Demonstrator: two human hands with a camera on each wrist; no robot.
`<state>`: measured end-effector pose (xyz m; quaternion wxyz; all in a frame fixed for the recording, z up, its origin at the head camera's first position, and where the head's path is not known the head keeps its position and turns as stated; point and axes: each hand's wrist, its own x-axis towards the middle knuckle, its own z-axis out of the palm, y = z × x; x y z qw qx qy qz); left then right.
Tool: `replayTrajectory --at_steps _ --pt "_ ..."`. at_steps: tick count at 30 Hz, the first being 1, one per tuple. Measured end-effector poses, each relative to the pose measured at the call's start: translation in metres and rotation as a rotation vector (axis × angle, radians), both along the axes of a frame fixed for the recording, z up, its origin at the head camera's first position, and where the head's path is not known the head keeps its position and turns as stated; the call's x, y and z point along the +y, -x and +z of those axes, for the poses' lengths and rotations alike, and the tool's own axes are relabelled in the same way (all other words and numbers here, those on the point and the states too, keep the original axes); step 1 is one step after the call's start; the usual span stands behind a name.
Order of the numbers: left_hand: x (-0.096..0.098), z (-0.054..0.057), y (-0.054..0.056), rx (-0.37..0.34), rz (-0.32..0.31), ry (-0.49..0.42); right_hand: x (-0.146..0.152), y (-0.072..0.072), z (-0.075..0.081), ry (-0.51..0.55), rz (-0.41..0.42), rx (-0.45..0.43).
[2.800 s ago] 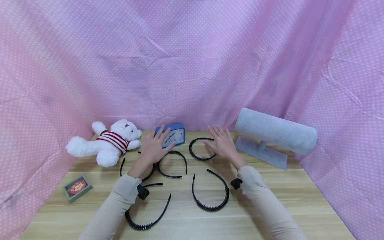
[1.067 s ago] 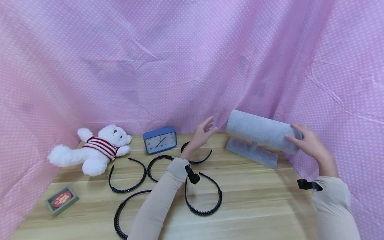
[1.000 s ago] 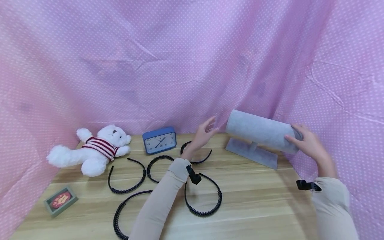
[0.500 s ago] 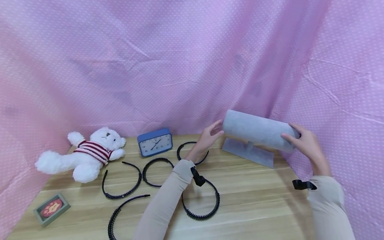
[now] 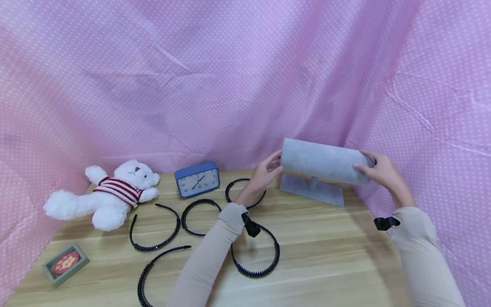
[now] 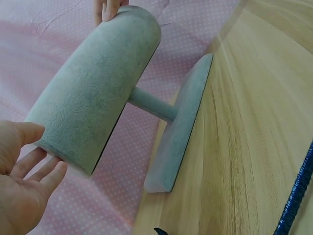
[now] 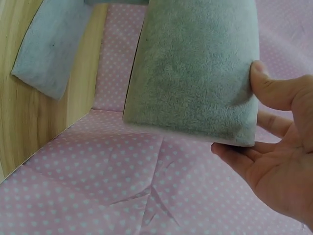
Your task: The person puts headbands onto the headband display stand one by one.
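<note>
A grey velvety T-bar display stand [image 5: 322, 160], a padded roll on a short post and flat base, is at the back right of the table. My left hand [image 5: 262, 175] holds the left end of the roll. In the left wrist view its thumb lies on the velvet, with fingers [image 6: 51, 176] at the end edge. The roll's other end is gripped by my right hand [image 5: 381, 170], thumb on the front and fingers round the end in the right wrist view. Near my left wrist lies a black toothed headband [image 5: 230, 194], partly covered by the forearm.
Several more black headbands lie on the wooden table [image 5: 326, 264], one [image 5: 255, 273] below my left wrist and another [image 5: 155, 248] further left. A blue clock [image 5: 197, 180] and a white teddy bear [image 5: 119, 192] stand behind them. A small frame [image 5: 66, 264] lies front left. Pink dotted cloth surrounds the table.
Both hands have gone from over the headbands to the display stand, the right hand taking hold first, then the left. Since half a second ago the stand has turned slightly.
</note>
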<state>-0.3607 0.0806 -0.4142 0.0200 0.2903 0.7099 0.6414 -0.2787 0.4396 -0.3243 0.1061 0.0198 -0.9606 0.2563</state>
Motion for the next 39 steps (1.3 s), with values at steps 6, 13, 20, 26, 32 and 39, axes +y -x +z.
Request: replayTrajectory --at_steps 6,13,20,26,32,39 --pt "-0.008 0.001 -0.011 -0.001 0.043 -0.002 0.0 0.012 -0.001 0.057 0.032 0.031" --pt "-0.017 0.001 -0.028 0.019 0.067 -0.014 0.005 0.02 -0.005 0.116 0.093 0.043" --pt "-0.03 0.003 -0.044 0.133 0.108 0.039 0.002 0.025 -0.006 0.147 0.155 0.053" --pt "-0.044 0.004 -0.048 0.135 0.108 0.047 -0.007 0.023 -0.003 0.14 0.183 -0.014" --pt "-0.053 0.006 -0.04 0.142 0.087 0.038 -0.013 0.019 0.002 0.159 0.187 -0.068" --pt "-0.055 0.006 -0.04 0.163 0.078 0.073 -0.012 0.017 0.004 0.165 0.175 -0.117"
